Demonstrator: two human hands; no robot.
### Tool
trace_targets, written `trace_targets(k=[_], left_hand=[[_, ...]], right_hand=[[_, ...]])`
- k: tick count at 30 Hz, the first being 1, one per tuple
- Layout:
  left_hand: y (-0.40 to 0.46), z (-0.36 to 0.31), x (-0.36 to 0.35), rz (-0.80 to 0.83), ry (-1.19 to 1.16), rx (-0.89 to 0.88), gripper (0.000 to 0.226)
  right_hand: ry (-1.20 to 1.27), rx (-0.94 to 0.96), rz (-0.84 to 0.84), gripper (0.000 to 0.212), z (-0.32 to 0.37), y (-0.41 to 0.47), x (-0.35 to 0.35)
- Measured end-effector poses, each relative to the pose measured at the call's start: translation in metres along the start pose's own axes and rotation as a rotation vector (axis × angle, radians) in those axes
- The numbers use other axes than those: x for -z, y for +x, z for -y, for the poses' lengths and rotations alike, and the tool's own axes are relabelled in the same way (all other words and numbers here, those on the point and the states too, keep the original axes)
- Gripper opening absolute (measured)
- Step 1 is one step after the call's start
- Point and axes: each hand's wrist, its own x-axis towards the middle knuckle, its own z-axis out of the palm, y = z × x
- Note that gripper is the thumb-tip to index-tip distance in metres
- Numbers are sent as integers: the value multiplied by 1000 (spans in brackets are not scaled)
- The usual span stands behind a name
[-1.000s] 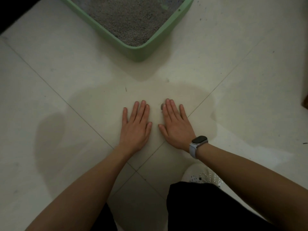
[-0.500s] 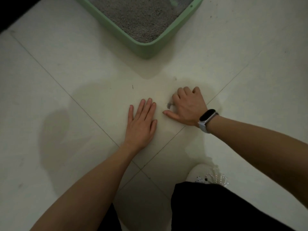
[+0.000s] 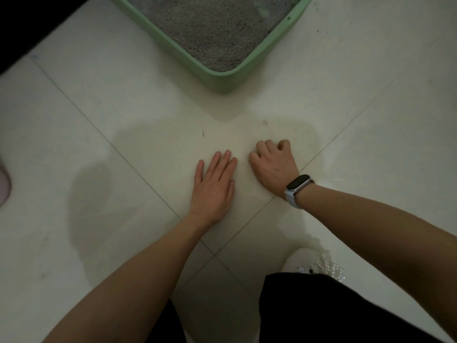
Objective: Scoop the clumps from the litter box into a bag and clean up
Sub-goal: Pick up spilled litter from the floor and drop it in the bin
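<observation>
Left hand (image 3: 214,188): laid flat on the smooth, glossy floor tile (image 3: 123,120), fingers straight and together, nothing held.
Right hand (image 3: 273,164): knuckles up, fingers curled under against the tile; whether anything is pinched cannot be told.
Wrist: a dark oblong band (image 3: 298,182) is worn.
Litter box (image 3: 222,80): pale green plastic, rounded corner, filled with grey granular litter (image 3: 210,28), beyond both hands.

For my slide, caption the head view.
Crouched by the green litter box, left hand flat on the tiled floor, right hand curled beside it.
</observation>
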Motion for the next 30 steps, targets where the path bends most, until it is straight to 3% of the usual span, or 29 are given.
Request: trace_targets(k=[4,7,11,14,18,22,25,30], left_hand=[[1,0,3,-14,-64,-4,61],[4,-2,1,-132,-163,55,53],[15,-12,-1,-287,-240,209,39],[22,-22,-5,-340,-252,198,32],[36,-32,-11,-362,-269,235,38],[39,-43,-22,-332,-288,275,44],[41,-46,-26,-408,-325,316,39],[42,-46,-32,-459,-334,321,27]], right_hand=[[40,21,30,17,2,4,3],[223,-88,23,23,-1,6,9],[659,-705,-52,29,-17,-9,26],[752,-923,-14,31,-28,-27,26],[637,-807,68,32,-25,-35,13],[631,-818,34,29,-25,-34,8],[636,-807,-15,36,-24,-36,4],[642,-816,-68,31,-21,-36,0]])
